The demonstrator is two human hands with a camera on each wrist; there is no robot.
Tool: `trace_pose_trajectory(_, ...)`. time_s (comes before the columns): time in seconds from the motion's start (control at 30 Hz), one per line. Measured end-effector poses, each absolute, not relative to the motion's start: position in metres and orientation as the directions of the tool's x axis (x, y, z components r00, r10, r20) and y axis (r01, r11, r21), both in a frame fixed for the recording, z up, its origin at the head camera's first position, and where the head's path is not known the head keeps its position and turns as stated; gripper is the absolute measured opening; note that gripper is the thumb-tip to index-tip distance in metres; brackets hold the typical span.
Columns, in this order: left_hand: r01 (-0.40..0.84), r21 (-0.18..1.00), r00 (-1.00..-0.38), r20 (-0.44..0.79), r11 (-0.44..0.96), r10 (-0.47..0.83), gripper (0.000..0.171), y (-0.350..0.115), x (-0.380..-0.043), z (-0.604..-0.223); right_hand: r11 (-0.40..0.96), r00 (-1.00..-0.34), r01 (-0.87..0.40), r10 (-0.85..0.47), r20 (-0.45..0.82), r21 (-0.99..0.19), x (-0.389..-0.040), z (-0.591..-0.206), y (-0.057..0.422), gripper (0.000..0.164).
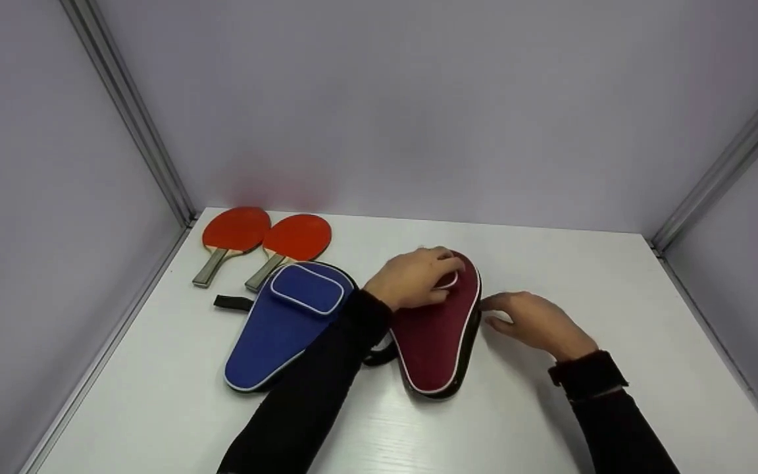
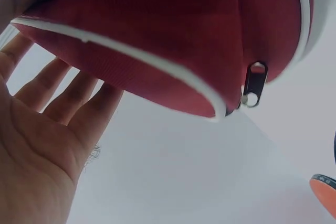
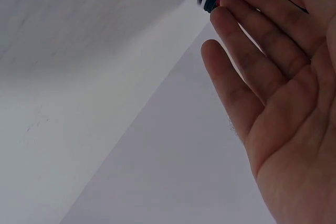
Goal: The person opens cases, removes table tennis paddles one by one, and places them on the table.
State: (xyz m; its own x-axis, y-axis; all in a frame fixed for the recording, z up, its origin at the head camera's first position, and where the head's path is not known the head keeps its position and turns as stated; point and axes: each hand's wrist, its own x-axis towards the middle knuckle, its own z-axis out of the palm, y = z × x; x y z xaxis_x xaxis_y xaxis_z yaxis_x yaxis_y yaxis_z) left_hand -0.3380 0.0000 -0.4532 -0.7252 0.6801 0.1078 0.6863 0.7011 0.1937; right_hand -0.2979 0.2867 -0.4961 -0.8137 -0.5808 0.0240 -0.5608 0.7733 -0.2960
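A dark red paddle case with white piping lies on the white table, its narrow end toward me. My left hand is over its wide upper part and pinches the small outer pocket, thumb on one side and fingers behind. In the left wrist view the red pocket fills the top, with a dark zipper pull hanging at its corner. At the case's right edge is my right hand, fingertips right at its side. Its fingers are extended and loosely bent in the right wrist view, with nothing held.
A blue paddle case with a white-edged pocket lies left of the red one, partly under my left sleeve. Behind it are two red table tennis paddles, one at the far left and one beside it. Grey walls enclose the table.
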Motion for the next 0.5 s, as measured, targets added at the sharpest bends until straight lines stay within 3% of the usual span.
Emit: trace_pose_trajectory(0.5, 0.687, 0.208, -0.726, 0.166, 0.696, 0.667, 0.054, -0.020, -0.332, -0.445, 0.748, -0.770, -0.633, -0.636, 0.058, -0.200, -0.296, -0.502, 0.282, 0.022)
